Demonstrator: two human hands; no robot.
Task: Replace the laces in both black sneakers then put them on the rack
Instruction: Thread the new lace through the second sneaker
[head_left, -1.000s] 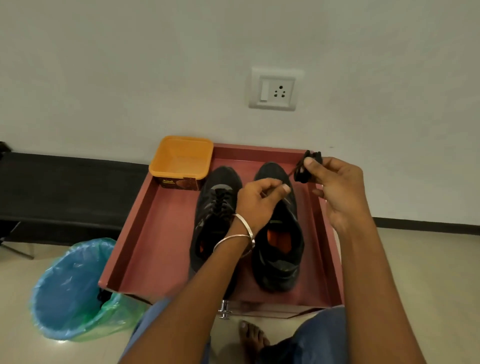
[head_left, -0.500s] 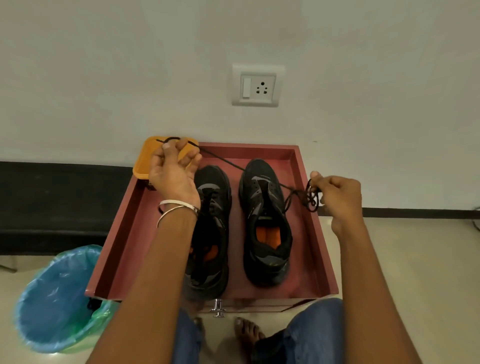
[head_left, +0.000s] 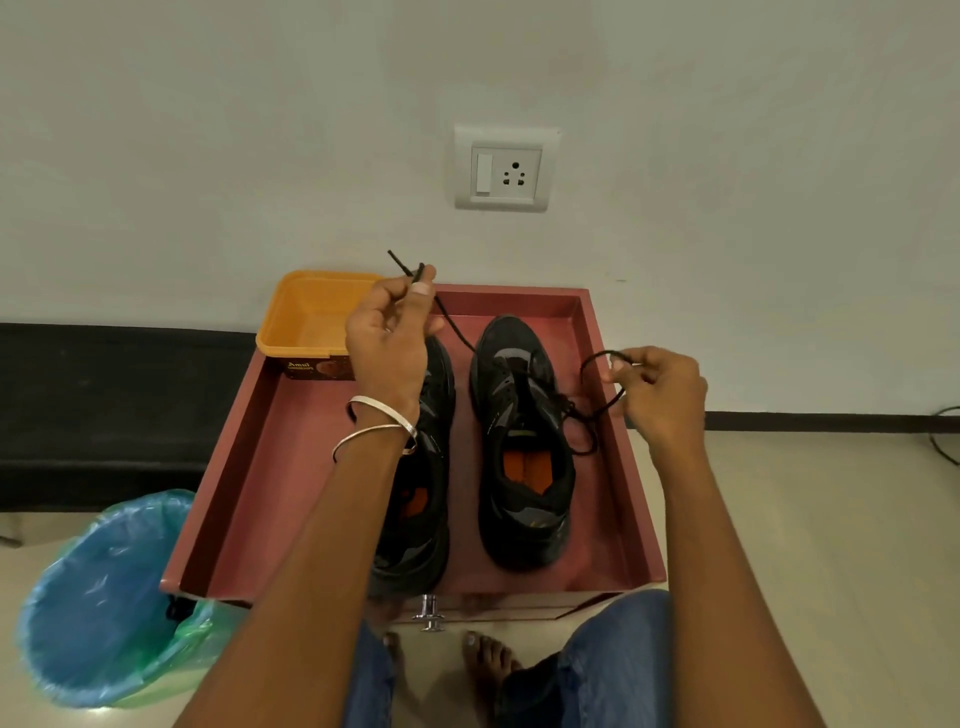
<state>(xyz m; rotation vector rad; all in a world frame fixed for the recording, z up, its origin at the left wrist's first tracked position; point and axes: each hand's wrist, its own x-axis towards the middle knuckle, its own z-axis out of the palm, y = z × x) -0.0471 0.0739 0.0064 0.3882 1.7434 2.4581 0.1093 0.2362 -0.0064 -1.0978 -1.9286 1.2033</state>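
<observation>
Red tray (head_left: 249, 452) holds both sneakers; left hand (head_left: 387, 343) pinches the lace (head_left: 457, 332) tip, right hand (head_left: 660, 389) pinches its loop beside the right sneaker (head_left: 519, 441): I'd straighten it fully, then thread the toe eyelets, ends even.

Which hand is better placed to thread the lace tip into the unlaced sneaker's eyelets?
Left. The left hand pinches the black lace near its free tip, above the toe end; the right hand only holds a loop beside the unlaced sneaker.
</observation>
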